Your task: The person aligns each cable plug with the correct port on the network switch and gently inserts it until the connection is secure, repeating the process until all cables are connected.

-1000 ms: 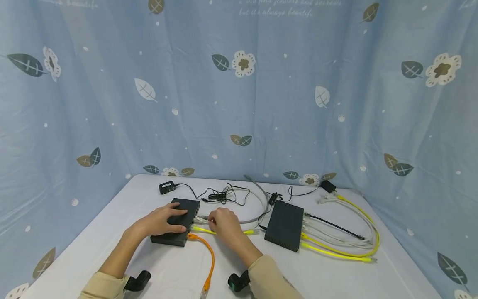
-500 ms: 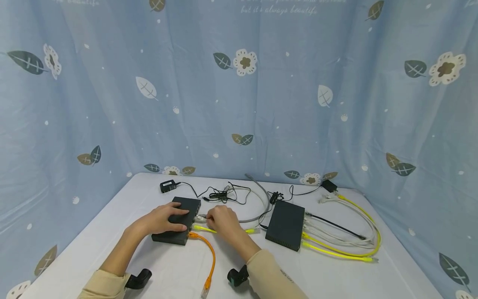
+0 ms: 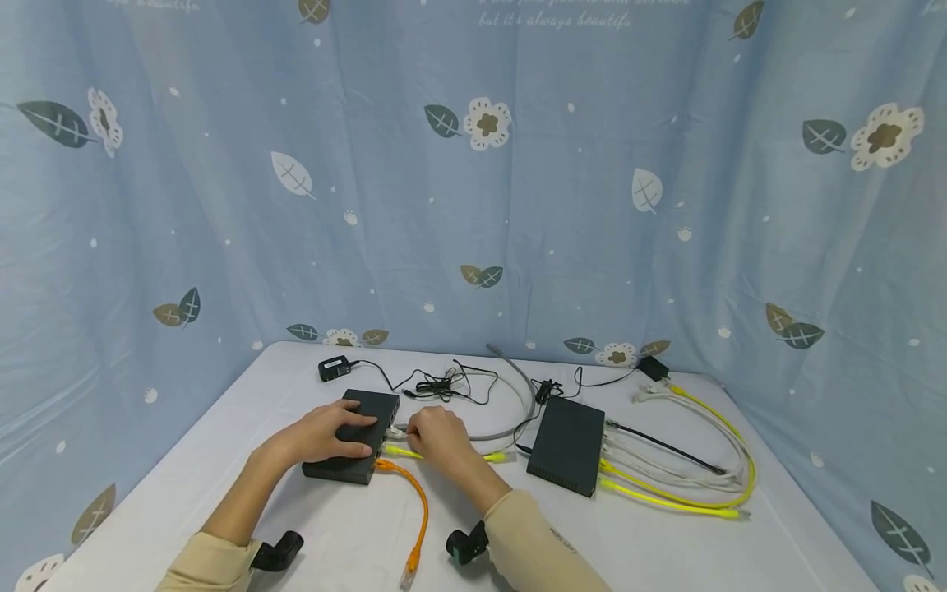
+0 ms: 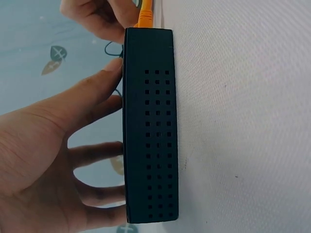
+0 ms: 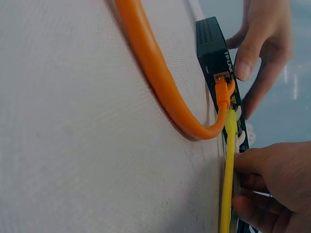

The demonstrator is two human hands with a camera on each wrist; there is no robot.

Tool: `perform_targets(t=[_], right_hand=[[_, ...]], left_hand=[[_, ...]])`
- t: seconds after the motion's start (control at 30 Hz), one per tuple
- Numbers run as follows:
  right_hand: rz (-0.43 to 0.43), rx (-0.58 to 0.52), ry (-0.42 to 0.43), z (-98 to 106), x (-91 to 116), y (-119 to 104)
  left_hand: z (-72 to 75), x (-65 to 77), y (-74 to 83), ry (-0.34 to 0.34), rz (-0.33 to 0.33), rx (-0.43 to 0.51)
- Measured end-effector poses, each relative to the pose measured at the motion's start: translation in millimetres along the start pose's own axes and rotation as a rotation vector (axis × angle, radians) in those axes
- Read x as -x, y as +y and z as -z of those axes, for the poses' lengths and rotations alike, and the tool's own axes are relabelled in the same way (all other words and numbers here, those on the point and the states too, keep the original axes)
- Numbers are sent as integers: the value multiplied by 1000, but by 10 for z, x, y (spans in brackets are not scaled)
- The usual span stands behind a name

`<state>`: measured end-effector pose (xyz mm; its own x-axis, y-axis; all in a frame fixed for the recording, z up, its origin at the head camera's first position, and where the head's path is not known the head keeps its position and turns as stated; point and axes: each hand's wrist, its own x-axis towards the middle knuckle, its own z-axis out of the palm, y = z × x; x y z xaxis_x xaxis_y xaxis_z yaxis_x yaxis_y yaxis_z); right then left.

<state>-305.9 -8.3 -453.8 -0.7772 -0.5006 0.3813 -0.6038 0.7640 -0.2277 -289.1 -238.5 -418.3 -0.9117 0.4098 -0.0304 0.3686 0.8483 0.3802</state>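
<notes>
My left hand (image 3: 321,436) rests on top of a black network switch (image 3: 340,470), fingers spread and fairly straight, as the left wrist view also shows with its vented side (image 4: 158,145). Beside the switch's port side, my right hand (image 3: 440,440) has curled fingers and pinches a grey network cable (image 3: 481,438) close to the ports; its plug is mostly hidden by the fingers. An orange cable (image 3: 422,501) and a short yellow cable (image 3: 497,457) are plugged into the same side. In the right wrist view the yellow cable (image 5: 227,179) passes in front of my right fingertips (image 5: 250,160).
A second black switch (image 3: 565,444) lies to the right, with yellow, white and black cables (image 3: 666,450) running from its side. Behind are a power adapter (image 3: 334,368), a tangled black cord (image 3: 444,386) and another adapter (image 3: 653,367). A patterned blue curtain (image 3: 399,205) hangs behind the table.
My right hand has shifted slightly left, toward the switch's ports, still gripping the grey cable. The left hand stays on the switch.
</notes>
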Motion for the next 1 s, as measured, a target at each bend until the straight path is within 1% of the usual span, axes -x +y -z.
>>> perform_targets(t=[0.2,0.57,0.8,1.0], right_hand=[[7,-3,7,-9,-5,-8],[2,37,45,-62,-12,-11],[-1,55,75,-83,4,-14],[2,49,81,-80,2,-18]], left_hand=[[7,0,-1,-2,-17,-14],[-27,-5,25,21,-11,-51],[-30,-12,27,39,-42,-55],[-31,-20,31,46,-46,-58]])
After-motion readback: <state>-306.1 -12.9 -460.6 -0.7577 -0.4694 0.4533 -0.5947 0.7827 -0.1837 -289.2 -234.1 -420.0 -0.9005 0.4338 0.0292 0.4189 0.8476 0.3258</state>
